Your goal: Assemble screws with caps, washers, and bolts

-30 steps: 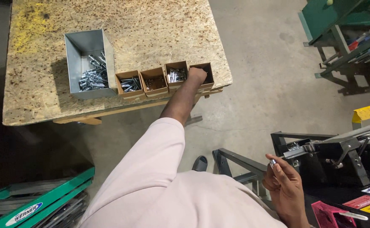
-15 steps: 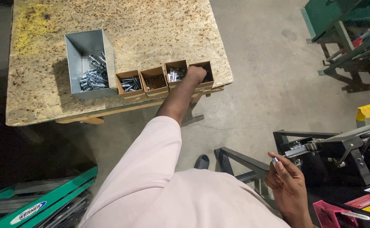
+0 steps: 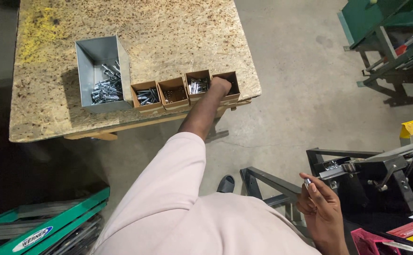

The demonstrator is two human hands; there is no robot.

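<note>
Single head-worn view, steeply downward from above the shoulders, table ahead, floor below.

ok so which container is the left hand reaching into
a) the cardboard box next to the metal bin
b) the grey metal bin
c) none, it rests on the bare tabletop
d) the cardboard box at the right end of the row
d: the left hand dips into the rightmost cardboard box of the four in the row, well apart from the grey metal bin at the row's far left.
</note>
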